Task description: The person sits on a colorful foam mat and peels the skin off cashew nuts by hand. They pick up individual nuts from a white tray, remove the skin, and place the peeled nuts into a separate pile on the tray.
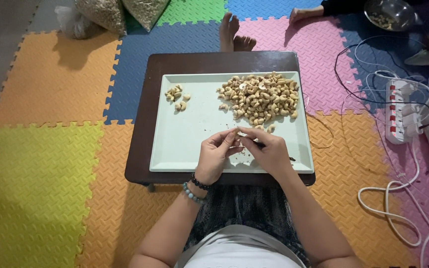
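My left hand (216,155) is curled, fingertips pinched together against those of my right hand (269,151), and between them I hold a small pale cashew (239,134); it is too small to tell which fingers carry it. My right hand is likewise closed to a pinch, its knuckles bent, with something thin and dark poking out under the palm that I cannot make out. Both forearms rise from my lap and meet in a narrow V, and two beaded bracelets (196,188), one dark and one pale blue, ring my left wrist. Under my hands lies a smooth, pale green rectangular tray (184,144), with a few dark crumbs just below my fingers. Just beyond my right hand sits a big heap of cashews (260,97), curved and beige; further off, beyond my left hand, is a small cluster of nuts (177,95). The tray rests on a low dark brown table (140,144) with a glossy top. Past it, another person's bare foot (234,33) rests on knobbly foam mats (40,164) of many colours.
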